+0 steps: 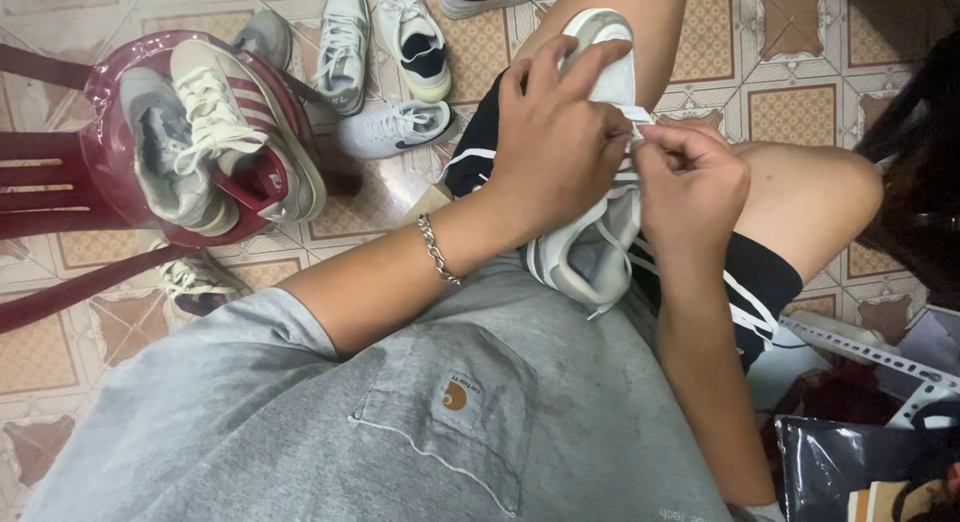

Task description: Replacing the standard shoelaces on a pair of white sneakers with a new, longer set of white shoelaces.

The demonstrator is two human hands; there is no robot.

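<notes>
A white and grey sneaker rests on my lap between my bare knees, toe pointing away from me. My left hand, with a chain bracelet on the wrist, wraps over the top of the shoe and holds it. Beside it, my right hand pinches a white lace at the shoe's upper. Another loose lace end hangs below the shoe's heel. I wear a grey shirt and black shorts with white stripes.
A dark red plastic stool at the left carries a grey sneaker and a cream and red sneaker. Several white sneakers lie on the patterned tile floor beyond. A perforated metal bar and a dark plastic bag lie at the lower right.
</notes>
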